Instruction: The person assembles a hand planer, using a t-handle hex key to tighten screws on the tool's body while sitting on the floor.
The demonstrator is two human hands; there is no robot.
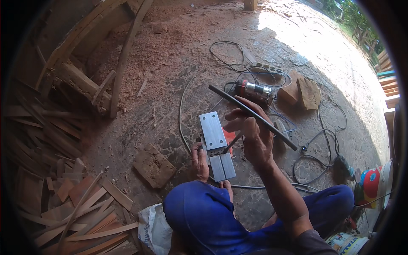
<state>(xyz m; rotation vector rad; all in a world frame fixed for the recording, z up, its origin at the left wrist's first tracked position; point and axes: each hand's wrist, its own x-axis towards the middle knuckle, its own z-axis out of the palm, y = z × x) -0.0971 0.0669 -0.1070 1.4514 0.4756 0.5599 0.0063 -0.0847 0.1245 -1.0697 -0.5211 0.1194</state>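
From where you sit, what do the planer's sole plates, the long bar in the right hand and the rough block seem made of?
Planer's sole plates: probably metal, smooth finish; the silvery-grey sheen and crisp edges suggest it.
Long dark bar: possibly steel, matte; slim and straight, though plastic could look alike.
Rough block: perhaps wood, unfinished; brown, pitted face.

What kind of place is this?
Probably a woodworking shop: there's a big pile of wood scraps, what looks like sawdust over the floor, and a metal-plated tool beside the left hand.
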